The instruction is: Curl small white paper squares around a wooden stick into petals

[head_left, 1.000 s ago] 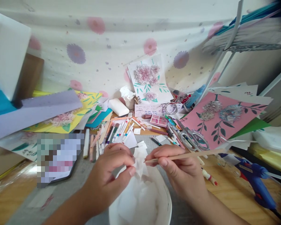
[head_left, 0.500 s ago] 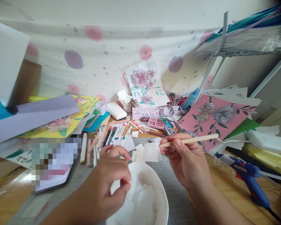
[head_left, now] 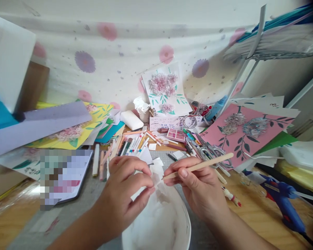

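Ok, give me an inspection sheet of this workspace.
Surface: grey mat on a wooden table.
Job's things: stick, paper, white bowl.
Clutter: markers beyond the bowl; glue gun at the right.
Hands: right hand grips the stick, tip at the paper; left hand beside the paper, grip unclear.
Cables: black cord at the glue gun.
Surroundings: flower-print cloth behind, flower picture before it.
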The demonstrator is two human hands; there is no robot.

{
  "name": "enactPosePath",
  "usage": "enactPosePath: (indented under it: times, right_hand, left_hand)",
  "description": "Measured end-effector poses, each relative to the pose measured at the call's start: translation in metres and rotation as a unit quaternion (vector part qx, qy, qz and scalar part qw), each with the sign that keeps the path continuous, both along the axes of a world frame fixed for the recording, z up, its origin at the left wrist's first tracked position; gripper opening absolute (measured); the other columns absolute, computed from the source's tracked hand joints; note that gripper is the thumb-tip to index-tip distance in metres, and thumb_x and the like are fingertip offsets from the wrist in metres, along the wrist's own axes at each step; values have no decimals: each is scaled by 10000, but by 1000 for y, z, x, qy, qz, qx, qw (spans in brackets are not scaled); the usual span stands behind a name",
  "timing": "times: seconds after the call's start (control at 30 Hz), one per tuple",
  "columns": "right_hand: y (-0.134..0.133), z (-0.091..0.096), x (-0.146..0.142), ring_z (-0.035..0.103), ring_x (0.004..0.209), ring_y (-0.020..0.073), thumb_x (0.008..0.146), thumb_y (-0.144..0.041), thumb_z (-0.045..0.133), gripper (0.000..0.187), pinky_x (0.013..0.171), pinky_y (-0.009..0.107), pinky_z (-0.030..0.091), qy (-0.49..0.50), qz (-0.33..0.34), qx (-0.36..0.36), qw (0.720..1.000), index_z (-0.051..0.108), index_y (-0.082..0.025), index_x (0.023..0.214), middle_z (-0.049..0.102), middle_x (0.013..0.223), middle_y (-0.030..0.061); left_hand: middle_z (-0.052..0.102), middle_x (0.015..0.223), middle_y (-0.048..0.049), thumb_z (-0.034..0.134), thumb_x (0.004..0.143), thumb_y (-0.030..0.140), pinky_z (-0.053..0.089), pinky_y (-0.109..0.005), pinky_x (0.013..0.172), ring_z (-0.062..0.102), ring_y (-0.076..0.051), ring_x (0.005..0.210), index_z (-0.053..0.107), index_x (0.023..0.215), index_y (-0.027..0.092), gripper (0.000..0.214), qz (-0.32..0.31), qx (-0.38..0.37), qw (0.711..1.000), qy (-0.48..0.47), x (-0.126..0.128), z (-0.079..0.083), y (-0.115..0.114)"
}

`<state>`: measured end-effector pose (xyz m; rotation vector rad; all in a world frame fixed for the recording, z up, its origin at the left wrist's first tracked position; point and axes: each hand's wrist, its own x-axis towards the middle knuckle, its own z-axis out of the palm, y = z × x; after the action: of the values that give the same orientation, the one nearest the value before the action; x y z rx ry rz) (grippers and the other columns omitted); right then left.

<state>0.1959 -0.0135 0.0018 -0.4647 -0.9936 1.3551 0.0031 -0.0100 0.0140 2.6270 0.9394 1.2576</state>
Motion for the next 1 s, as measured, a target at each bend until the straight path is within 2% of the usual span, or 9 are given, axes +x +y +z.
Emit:
enactPosePath:
  times: [0.17, 0.23, 0.33, 0.43, 0.5, 0.57, 0.63, 0.8, 1.0]
  right_hand:
    - [2, 3, 3, 777, 646, 126, 799, -230, 784, 47, 636, 172, 623, 4, 1, -2, 1000, 768, -192, 820, 817, 789, 38]
    - [3, 5, 5, 777, 634, 128, 793, -227, 788, 42, 629, 172, 625, 6, 0, -4, 1000, 770, -192, 810, 819, 782, 38]
    - [5, 7, 7, 774, 620, 128, 790, -229, 788, 41, 617, 169, 624, 10, -3, -6, 1000, 772, -194, 805, 819, 772, 38]
    - [5, 8, 8, 774, 627, 126, 799, -228, 780, 36, 618, 167, 622, 13, 7, -3, 1000, 772, -197, 815, 818, 777, 34]
    - [3, 7, 7, 778, 643, 126, 812, -225, 771, 31, 628, 167, 621, 12, 19, 5, 1000, 772, -201, 832, 819, 791, 31]
    - [1, 3, 5, 779, 668, 123, 827, -227, 760, 37, 653, 172, 621, 5, 26, 18, 999, 771, -208, 857, 818, 816, 25]
    - [-2, -1, 3, 778, 716, 124, 843, -233, 746, 55, 688, 186, 619, -10, 29, 34, 999, 769, -221, 891, 814, 851, 18]
    - [-7, -10, -1, 745, 829, 130, 881, -232, 705, 96, 755, 226, 595, -53, 31, 68, 996, 760, -258, 955, 796, 912, 3]
    - [-6, -8, 3, 726, 877, 149, 886, -236, 699, 108, 810, 260, 555, -48, 24, 86, 995, 752, -272, 973, 794, 920, -7]
  left_hand:
    - [553, 923, -4, 518, 844, 36, 341, -383, 861, 545, -191, 891, 550, 805, 216, 186, 1, -77, 995, -68, -4, 2, 1]
    - [569, 900, 5, 502, 833, 29, 349, -372, 854, 551, -185, 882, 532, 799, 220, 196, -23, -111, 991, -77, -7, 5, 1]
    - [599, 848, 23, 516, 770, 14, 338, -384, 882, 558, -192, 883, 526, 767, 224, 210, -84, -136, 987, -29, -9, 10, 0]
    - [605, 887, 16, 630, 704, 80, 324, -396, 929, 546, -226, 938, 553, 804, 234, 199, -121, -161, 979, 14, -10, 10, 1]
    - [604, 948, 0, 685, 735, 170, 349, -384, 922, 545, -240, 962, 567, 928, 254, 242, -113, -193, 974, -24, -11, 6, 2]
    - [623, 1042, -11, 678, 807, 230, 370, -367, 919, 554, -245, 1017, 570, 1073, 285, 292, -75, -224, 969, -78, -11, 2, 3]
    - [652, 1065, -7, 681, 836, 254, 392, -343, 898, 576, -238, 1020, 586, 1126, 303, 310, -49, -251, 961, -103, -9, -2, 4]
    - [661, 772, 26, 675, 838, 243, 420, -277, 731, 600, -179, 776, 656, 833, 239, 20, -27, -284, 952, -112, -2, -3, 5]
    - [634, 736, 31, 628, 882, 293, 403, -230, 635, 570, -145, 712, 655, 775, 223, 131, -64, -379, 910, -155, -6, -3, 6]
